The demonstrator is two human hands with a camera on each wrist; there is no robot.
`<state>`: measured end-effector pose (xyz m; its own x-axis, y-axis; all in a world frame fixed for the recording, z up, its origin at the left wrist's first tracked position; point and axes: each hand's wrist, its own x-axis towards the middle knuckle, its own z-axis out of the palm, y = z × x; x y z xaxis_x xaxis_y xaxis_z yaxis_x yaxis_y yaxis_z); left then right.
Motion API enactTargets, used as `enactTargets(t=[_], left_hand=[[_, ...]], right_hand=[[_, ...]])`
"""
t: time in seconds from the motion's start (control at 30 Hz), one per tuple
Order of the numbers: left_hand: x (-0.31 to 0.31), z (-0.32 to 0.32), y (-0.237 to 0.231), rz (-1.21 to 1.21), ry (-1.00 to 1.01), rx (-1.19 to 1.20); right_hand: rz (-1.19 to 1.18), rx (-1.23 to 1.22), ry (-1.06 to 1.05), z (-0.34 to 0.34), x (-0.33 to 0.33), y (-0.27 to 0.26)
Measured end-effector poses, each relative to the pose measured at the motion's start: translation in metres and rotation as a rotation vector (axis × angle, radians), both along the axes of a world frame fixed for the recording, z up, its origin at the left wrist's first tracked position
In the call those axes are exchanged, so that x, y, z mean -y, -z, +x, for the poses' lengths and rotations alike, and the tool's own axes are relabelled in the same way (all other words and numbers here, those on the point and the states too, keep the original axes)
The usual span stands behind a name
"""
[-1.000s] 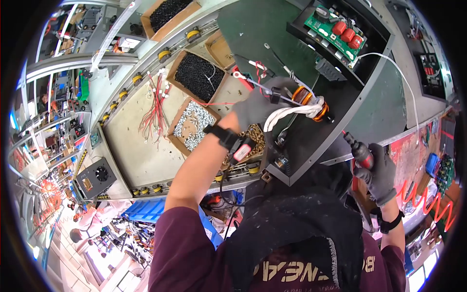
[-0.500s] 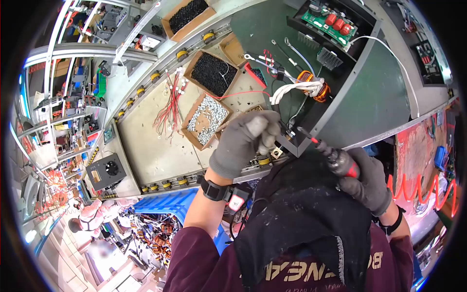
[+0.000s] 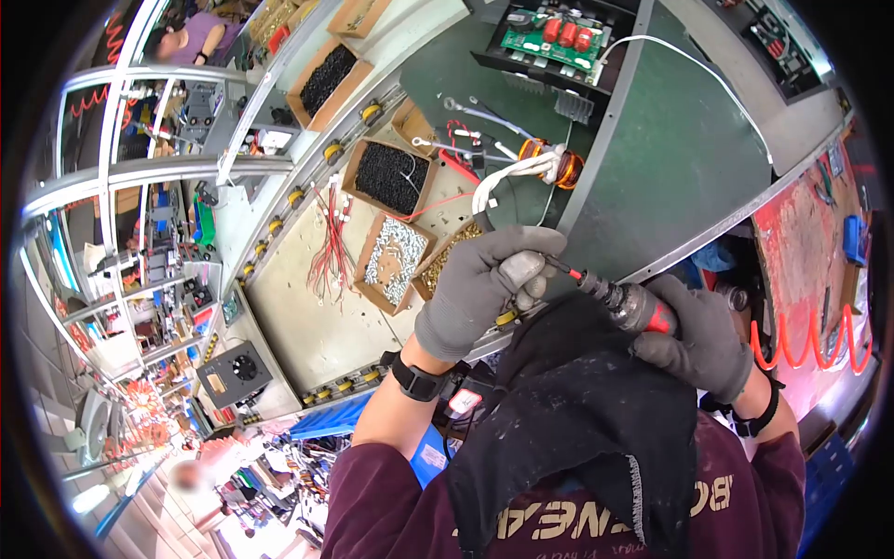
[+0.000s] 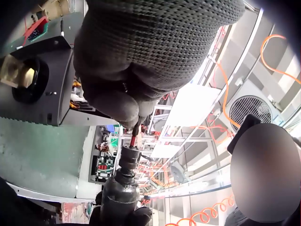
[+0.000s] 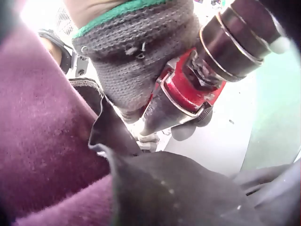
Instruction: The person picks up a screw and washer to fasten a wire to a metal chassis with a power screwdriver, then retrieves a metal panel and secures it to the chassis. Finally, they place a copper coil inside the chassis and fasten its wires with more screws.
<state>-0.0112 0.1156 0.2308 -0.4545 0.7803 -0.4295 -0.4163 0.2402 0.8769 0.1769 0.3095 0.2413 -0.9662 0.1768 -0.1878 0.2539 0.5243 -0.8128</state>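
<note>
In the head view my gloved right hand (image 3: 703, 335) grips a black and red power screwdriver (image 3: 629, 306), its bit (image 3: 572, 273) pointing left. My gloved left hand (image 3: 475, 289) meets the bit in front of the chest, thumb and fingers pinched at its tip. Up close in the left wrist view, the fingertips (image 4: 126, 112) cover the end of the bit (image 4: 134, 136), so any small part there is hidden. The right wrist view shows the screwdriver (image 5: 181, 94) in the right glove (image 5: 136, 70). Beyond the hands lies an orange-wound coil (image 3: 568, 170) with white cables (image 3: 498, 182).
Cardboard boxes of silver screws (image 3: 393, 256), black screws (image 3: 386, 177) and brass pieces (image 3: 447, 261) stand left of the coil. A green circuit board (image 3: 549, 45) sits in the dark metal housing (image 3: 610, 130). A red coiled hose (image 3: 810, 345) hangs at right.
My left hand has come from the coil, past the boxes, to the screwdriver's bit. The right hand has brought the screwdriver inward from the right. The head view has shifted.
</note>
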Motion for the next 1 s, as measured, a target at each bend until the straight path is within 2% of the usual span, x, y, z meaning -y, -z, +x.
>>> enactTargets(t=[0.07,0.13,0.2,0.27,0.33,0.4,0.43,0.47,0.5,0.53,0.57,0.6,0.63,0.67,0.73,0.77,0.87,1.0], left_hand=[[-0.008,-0.002,-0.003,0.001,0.044,0.040],[-0.018,-0.003,-0.007,0.000,0.093,0.085],[-0.028,-0.004,-0.009,-0.073,0.139,-0.042],[-0.036,-0.009,-0.011,-0.074,0.183,0.016],[-0.046,-0.013,-0.011,-0.081,0.227,0.083],[-0.059,-0.018,-0.006,-0.128,0.312,-0.637],[-0.065,-0.026,-0.016,-0.229,0.291,-0.749],[-0.073,-0.035,-0.012,-0.210,0.280,-1.111],[-0.084,-0.044,-0.017,-0.310,0.447,-1.384],[-0.097,-0.050,-0.020,-0.405,0.617,-1.655],[-0.107,-0.054,-0.013,-0.403,0.643,-1.650],[-0.117,-0.058,-0.004,-0.432,0.776,-1.763],[-0.125,-0.062,0.005,-0.457,0.911,-1.875],[-0.139,-0.065,0.019,-0.444,0.954,-1.873],[-0.149,-0.070,0.035,-0.452,1.251,-1.897],[-0.152,-0.072,0.036,-0.416,1.286,-1.843],[-0.152,-0.075,0.039,-0.440,1.250,-1.814],[-0.148,-0.072,0.037,-0.465,1.261,-1.801]], right_hand=[[-0.149,0.032,-0.022,0.006,-0.007,0.003],[-0.149,0.046,-0.007,0.009,-0.013,0.004],[-0.150,0.063,0.008,0.014,-0.018,0.007],[-0.455,0.088,0.038,0.019,-0.024,0.014],[-0.507,0.070,0.083,0.023,-0.029,0.020],[-0.559,0.057,0.125,0.027,-0.039,0.027],[-0.477,0.014,0.155,0.029,-0.047,0.033],[-0.396,-0.026,0.187,0.031,-0.057,0.040],[-0.202,-0.007,0.130,0.038,-0.070,0.058],[-0.217,-0.002,0.149,0.036,-0.077,0.066],[-0.123,0.120,0.129,0.034,-0.082,0.073],[-0.031,0.240,0.105,0.031,-0.085,0.079],[-0.043,0.375,0.094,0.024,-0.087,0.081],[-0.072,0.380,0.118,0.023,-0.089,0.093],[-0.111,0.384,0.082,0.016,-0.086,0.109],[-0.129,0.402,0.070,0.013,-0.087,0.111],[-0.096,0.311,0.046,0.011,-0.086,0.128],[-0.036,0.336,-0.009,0.004,-0.091,0.134]])
